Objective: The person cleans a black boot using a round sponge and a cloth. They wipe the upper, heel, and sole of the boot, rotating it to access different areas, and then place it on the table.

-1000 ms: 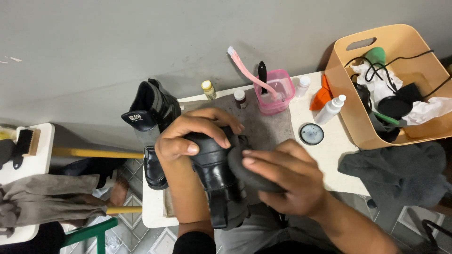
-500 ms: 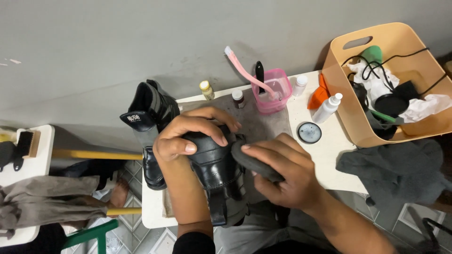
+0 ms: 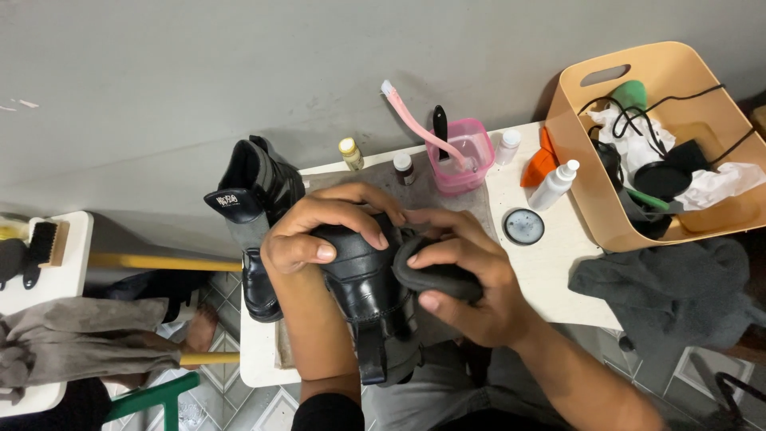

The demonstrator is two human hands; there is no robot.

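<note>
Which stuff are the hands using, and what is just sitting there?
In use:
left hand
right hand
black shoe
dark cloth

Lying about:
other black boot
pink cup
round tin
tan basket
grey rag

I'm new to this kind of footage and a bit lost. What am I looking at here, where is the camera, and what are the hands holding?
There is no machine here: a person wears a camera on the head, looking down at their own two bare hands. The left hand grips a black boot from above. The right hand presses a dark cloth against the boot's side. Both are above a small white table. On it stand a second boot, small bottles, a pink cup with a toothbrush, a round tin and a tan basket of odds and ends. A grey rag lies at the right.
</note>
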